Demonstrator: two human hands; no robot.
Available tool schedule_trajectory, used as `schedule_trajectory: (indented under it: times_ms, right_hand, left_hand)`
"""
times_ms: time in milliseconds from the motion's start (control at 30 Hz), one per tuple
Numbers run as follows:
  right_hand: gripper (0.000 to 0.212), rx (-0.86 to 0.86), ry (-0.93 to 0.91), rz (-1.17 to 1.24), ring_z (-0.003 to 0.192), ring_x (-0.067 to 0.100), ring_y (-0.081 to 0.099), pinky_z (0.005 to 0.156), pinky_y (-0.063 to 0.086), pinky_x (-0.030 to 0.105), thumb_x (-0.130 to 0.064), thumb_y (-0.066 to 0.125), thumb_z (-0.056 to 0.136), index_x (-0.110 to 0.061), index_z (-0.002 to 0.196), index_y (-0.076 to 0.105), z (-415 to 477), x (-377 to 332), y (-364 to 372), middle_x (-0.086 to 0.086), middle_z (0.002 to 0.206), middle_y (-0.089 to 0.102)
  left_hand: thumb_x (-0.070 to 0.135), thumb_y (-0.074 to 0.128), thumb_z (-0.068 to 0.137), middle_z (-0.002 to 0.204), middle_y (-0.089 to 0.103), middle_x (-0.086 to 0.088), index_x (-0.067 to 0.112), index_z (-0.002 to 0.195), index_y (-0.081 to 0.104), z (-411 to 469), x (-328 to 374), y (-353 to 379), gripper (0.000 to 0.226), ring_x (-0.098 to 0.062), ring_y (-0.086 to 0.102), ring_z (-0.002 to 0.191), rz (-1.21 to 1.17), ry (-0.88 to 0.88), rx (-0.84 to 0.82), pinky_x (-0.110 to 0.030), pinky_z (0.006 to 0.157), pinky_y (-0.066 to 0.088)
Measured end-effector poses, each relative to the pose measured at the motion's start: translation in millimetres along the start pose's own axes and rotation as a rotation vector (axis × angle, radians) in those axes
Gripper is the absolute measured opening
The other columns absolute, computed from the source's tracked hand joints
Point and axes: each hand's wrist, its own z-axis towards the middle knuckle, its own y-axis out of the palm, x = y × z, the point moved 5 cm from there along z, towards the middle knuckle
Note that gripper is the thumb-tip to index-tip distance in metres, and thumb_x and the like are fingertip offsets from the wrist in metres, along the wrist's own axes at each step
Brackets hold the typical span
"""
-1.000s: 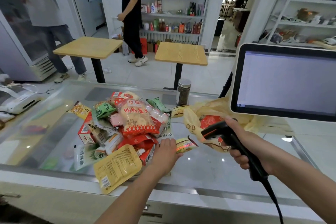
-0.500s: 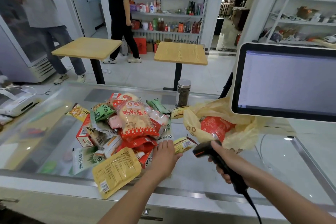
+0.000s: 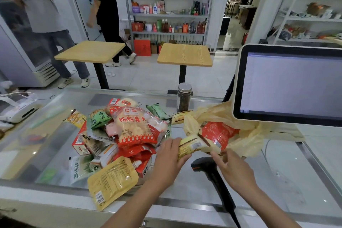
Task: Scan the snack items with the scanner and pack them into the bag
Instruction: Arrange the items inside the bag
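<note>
A small yellow snack packet (image 3: 191,145) is gripped in my left hand (image 3: 167,161), held level at the mouth of the yellow plastic bag (image 3: 248,135). A red packet (image 3: 219,133) lies inside that bag. My right hand (image 3: 234,169) is off the black scanner (image 3: 210,169), which lies on the counter beneath it, and its fingertips pinch the bag's lower rim beside the packet. Left of my hands is the snack pile (image 3: 133,127), with a large red-and-white chips bag on top and a yellow pouch (image 3: 112,181) at the front.
A glass counter (image 3: 281,176) carries everything. A white-framed screen (image 3: 288,83) hangs over the bag at the right. A lidded jar (image 3: 184,96) stands behind the pile, a white printer (image 3: 16,109) at far left. Two people stand beyond the counter by two wooden tables.
My right hand has set the scanner down on the counter and moved to the bag's rim. My left hand has lifted the small yellow packet from the pile's edge toward the bag.
</note>
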Motion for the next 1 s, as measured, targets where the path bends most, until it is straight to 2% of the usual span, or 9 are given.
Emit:
schedule_trajectory:
  times_ms: [67, 200, 367, 467, 567, 633, 800, 933, 1000]
  right_hand:
    - [0.041, 0.055, -0.021, 0.282, 0.085, 0.016, 0.06, 0.071, 0.049, 0.034, -0.058, 0.049, 0.088, -0.025, 0.112, 0.046, 12, -8, -14, -0.005, 0.096, 0.059]
    - [0.038, -0.204, 0.21, 0.933, 0.09, 0.026, 0.067, 0.067, 0.059, 0.034, -0.032, 0.063, 0.091, -0.007, 0.118, 0.053, 47, -7, -9, 0.01, 0.109, 0.061]
    - [0.03, 0.051, 0.447, 1.093, 0.088, 0.03, 0.067, 0.082, 0.056, 0.043, -0.024, 0.064, 0.091, -0.001, 0.109, 0.06, 76, 46, -6, 0.017, 0.105, 0.066]
    - [0.038, 0.093, 0.543, 1.051, 0.09, 0.034, 0.066, 0.082, 0.056, 0.048, -0.027, 0.068, 0.087, -0.001, 0.113, 0.057, 85, 58, -7, 0.019, 0.107, 0.066]
    - [0.032, 0.096, 0.522, 0.985, 0.094, 0.034, 0.064, 0.088, 0.054, 0.049, -0.03, 0.07, 0.084, -0.005, 0.1, 0.059, 97, 50, -8, 0.016, 0.104, 0.065]
    - [0.026, 0.1, 0.47, 0.947, 0.089, 0.03, 0.063, 0.088, 0.054, 0.047, -0.029, 0.071, 0.084, -0.007, 0.09, 0.058, 106, 38, -10, 0.012, 0.093, 0.065]
    - [0.03, 0.11, 0.372, 0.745, 0.09, 0.031, 0.066, 0.087, 0.054, 0.045, -0.041, 0.072, 0.08, -0.013, 0.08, 0.064, 133, 19, -5, 0.01, 0.092, 0.069]
    - [0.063, 0.14, 0.321, 0.428, 0.12, 0.034, 0.051, 0.103, 0.042, 0.042, -0.055, 0.059, 0.085, -0.007, 0.126, 0.056, 149, 9, -1, 0.014, 0.128, 0.058]
    - [0.061, 0.18, 0.277, 0.282, 0.129, 0.034, 0.041, 0.104, 0.035, 0.04, -0.051, 0.053, 0.091, -0.004, 0.13, 0.051, 143, 8, -4, 0.017, 0.137, 0.049]
  left_hand:
    - [0.059, 0.041, 0.085, 0.109, 0.052, 0.001, 0.021, 0.125, 0.047, 10, 15, 0, 0.056, -0.015, 0.047, 0.098, 0.089, 0.114, 0.057, -0.023, 0.081, 0.038]
    - [0.06, 0.042, 0.085, 0.107, 0.055, -0.003, 0.019, 0.125, 0.047, 36, 44, 13, 0.057, -0.021, 0.051, 0.095, 0.174, 0.306, 0.033, -0.033, 0.079, 0.047]
    - [0.075, 0.012, 0.083, 0.149, 0.022, -0.012, 0.03, 0.128, 0.054, 63, 35, 15, 0.076, -0.032, 0.014, 0.138, -0.004, -0.034, -0.057, -0.046, 0.112, 0.019]
    - [0.058, 0.027, 0.095, 0.157, 0.006, -0.014, 0.028, 0.116, 0.064, 76, 18, 32, 0.052, -0.035, -0.003, 0.143, -0.024, -0.303, -0.239, -0.046, 0.115, 0.006]
    - [0.043, 0.031, 0.099, 0.136, 0.046, -0.02, 0.012, 0.106, 0.066, 88, 9, 50, 0.047, -0.041, 0.031, 0.133, -0.083, -0.44, -0.323, -0.042, 0.106, 0.025]
    - [0.036, 0.034, 0.098, 0.123, 0.057, -0.016, 0.008, 0.111, 0.063, 93, 10, 53, 0.042, -0.036, 0.044, 0.122, -0.13, -0.436, -0.248, -0.038, 0.098, 0.03]
    - [0.027, 0.036, 0.101, 0.148, 0.037, -0.006, 0.012, 0.141, 0.041, 95, 20, 36, 0.042, -0.022, 0.023, 0.137, -0.227, -0.284, -0.06, -0.03, 0.111, 0.017]
    - [0.025, 0.04, 0.1, 0.151, 0.03, -0.004, 0.017, 0.146, 0.033, 88, 23, 28, 0.046, -0.018, 0.019, 0.139, -0.301, -0.208, -0.001, -0.027, 0.112, 0.016]
    - [0.03, 0.042, 0.099, 0.152, 0.025, -0.002, 0.023, 0.148, 0.026, 76, 17, 31, 0.052, -0.016, 0.019, 0.141, -0.295, -0.159, 0.04, -0.03, 0.113, 0.019]
